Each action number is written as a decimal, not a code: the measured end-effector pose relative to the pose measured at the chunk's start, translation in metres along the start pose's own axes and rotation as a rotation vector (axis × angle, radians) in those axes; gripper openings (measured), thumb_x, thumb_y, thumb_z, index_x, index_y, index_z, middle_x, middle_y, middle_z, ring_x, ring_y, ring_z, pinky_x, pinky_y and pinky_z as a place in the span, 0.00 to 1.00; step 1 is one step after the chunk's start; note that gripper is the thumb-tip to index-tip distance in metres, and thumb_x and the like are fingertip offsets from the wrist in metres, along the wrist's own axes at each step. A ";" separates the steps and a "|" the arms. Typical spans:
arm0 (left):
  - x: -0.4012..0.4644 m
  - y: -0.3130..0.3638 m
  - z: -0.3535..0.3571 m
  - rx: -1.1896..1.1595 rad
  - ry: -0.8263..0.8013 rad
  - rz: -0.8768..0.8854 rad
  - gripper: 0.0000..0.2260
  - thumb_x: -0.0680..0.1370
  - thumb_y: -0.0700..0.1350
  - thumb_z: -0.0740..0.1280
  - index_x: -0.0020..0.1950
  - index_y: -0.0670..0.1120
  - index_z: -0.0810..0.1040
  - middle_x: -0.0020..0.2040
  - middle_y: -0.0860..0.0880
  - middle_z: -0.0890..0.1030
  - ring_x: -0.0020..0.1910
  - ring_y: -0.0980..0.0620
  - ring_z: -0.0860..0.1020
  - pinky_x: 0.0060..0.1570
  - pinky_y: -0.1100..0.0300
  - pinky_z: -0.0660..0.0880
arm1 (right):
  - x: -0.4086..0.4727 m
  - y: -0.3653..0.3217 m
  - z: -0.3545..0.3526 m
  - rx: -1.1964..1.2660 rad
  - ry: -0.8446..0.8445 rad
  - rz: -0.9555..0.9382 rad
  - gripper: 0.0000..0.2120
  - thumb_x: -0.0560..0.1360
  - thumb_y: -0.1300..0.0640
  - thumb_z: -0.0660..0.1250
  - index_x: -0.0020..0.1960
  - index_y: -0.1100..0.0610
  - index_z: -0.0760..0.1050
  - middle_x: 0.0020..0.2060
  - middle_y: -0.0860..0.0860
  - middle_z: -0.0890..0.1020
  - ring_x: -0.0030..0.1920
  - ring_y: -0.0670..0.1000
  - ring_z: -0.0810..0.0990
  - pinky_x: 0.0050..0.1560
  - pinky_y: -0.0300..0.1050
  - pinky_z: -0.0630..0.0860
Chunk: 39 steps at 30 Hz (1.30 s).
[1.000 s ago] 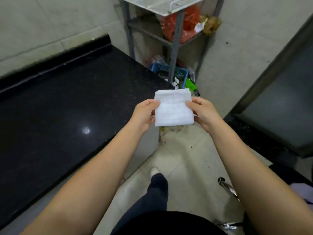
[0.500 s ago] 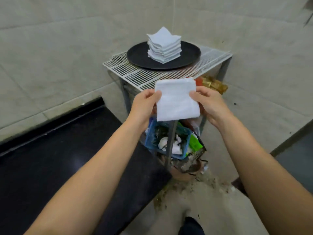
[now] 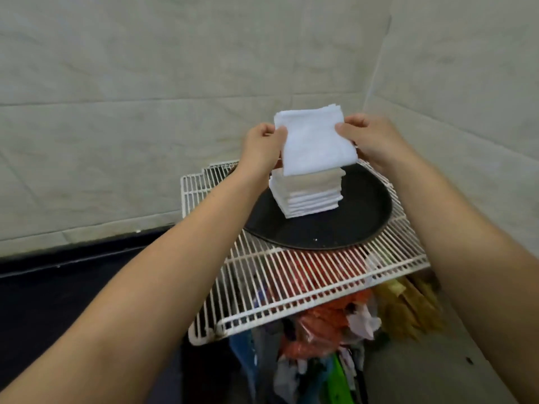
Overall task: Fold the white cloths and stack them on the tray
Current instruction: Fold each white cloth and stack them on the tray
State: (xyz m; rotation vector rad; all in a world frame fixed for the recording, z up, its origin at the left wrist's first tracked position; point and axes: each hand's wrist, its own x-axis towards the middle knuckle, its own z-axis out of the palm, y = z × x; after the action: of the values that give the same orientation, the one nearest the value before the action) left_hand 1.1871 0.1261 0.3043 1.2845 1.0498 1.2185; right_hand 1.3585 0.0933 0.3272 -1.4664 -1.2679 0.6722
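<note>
Hands [image 3: 318, 142] hold folded cloth [image 3: 316, 142] above stack [image 3: 307, 196].

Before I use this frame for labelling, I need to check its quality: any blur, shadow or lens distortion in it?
Head view: the folded cloth held by the left hand and right hand casts a grey shadow on the stack; the tray shows no glare; wall seams bend from the wide lens; clutter under the rack is soft.
</note>
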 end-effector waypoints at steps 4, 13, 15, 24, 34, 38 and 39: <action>0.030 -0.024 0.012 0.134 0.127 -0.026 0.14 0.78 0.40 0.62 0.33 0.47 0.64 0.29 0.48 0.68 0.24 0.53 0.68 0.21 0.67 0.65 | 0.043 0.031 0.006 -0.095 -0.083 0.044 0.02 0.77 0.58 0.66 0.46 0.55 0.78 0.41 0.51 0.80 0.40 0.48 0.77 0.40 0.40 0.72; 0.034 -0.061 0.008 0.362 0.195 -0.068 0.10 0.75 0.43 0.64 0.36 0.47 0.66 0.32 0.50 0.71 0.33 0.51 0.70 0.35 0.57 0.67 | 0.047 0.060 0.015 -0.170 -0.148 0.080 0.12 0.76 0.59 0.66 0.59 0.60 0.77 0.45 0.50 0.78 0.45 0.47 0.76 0.35 0.30 0.70; 0.032 -0.059 0.007 0.351 0.196 -0.076 0.10 0.75 0.47 0.64 0.37 0.47 0.66 0.34 0.49 0.72 0.34 0.51 0.70 0.35 0.57 0.67 | 0.043 0.057 0.015 -0.174 -0.121 0.093 0.13 0.76 0.57 0.66 0.60 0.60 0.76 0.50 0.52 0.79 0.47 0.48 0.76 0.38 0.34 0.71; -0.037 -0.029 -0.093 0.321 0.306 0.018 0.11 0.77 0.52 0.62 0.38 0.51 0.64 0.34 0.50 0.74 0.31 0.48 0.70 0.37 0.55 0.66 | -0.030 -0.025 0.066 -0.370 0.043 -0.283 0.14 0.77 0.59 0.60 0.61 0.58 0.75 0.46 0.49 0.75 0.47 0.46 0.72 0.47 0.35 0.66; -0.317 -0.076 -0.361 0.600 0.609 -0.163 0.08 0.79 0.50 0.61 0.46 0.46 0.70 0.33 0.50 0.76 0.28 0.54 0.71 0.31 0.59 0.66 | -0.282 -0.039 0.352 -0.315 -0.646 -0.461 0.10 0.77 0.58 0.62 0.55 0.58 0.78 0.50 0.55 0.81 0.41 0.48 0.74 0.38 0.36 0.66; -0.452 -0.102 -0.451 0.613 0.813 -0.380 0.09 0.80 0.50 0.60 0.48 0.45 0.71 0.36 0.48 0.77 0.33 0.50 0.74 0.39 0.56 0.71 | -0.405 -0.038 0.445 -0.370 -0.936 -0.501 0.11 0.78 0.56 0.59 0.56 0.55 0.77 0.53 0.53 0.77 0.48 0.51 0.77 0.48 0.43 0.72; -0.481 -0.108 -0.470 0.620 0.861 -0.435 0.09 0.80 0.50 0.60 0.48 0.45 0.71 0.38 0.47 0.78 0.35 0.49 0.75 0.41 0.55 0.72 | -0.433 -0.040 0.464 -0.379 -0.994 -0.510 0.11 0.78 0.56 0.59 0.56 0.55 0.77 0.52 0.53 0.77 0.49 0.52 0.77 0.50 0.45 0.73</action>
State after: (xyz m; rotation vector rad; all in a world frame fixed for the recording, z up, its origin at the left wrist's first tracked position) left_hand 0.6767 -0.2899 0.1306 0.8484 2.3336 1.1431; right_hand 0.8083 -0.1594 0.1333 -0.9877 -2.5381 0.8673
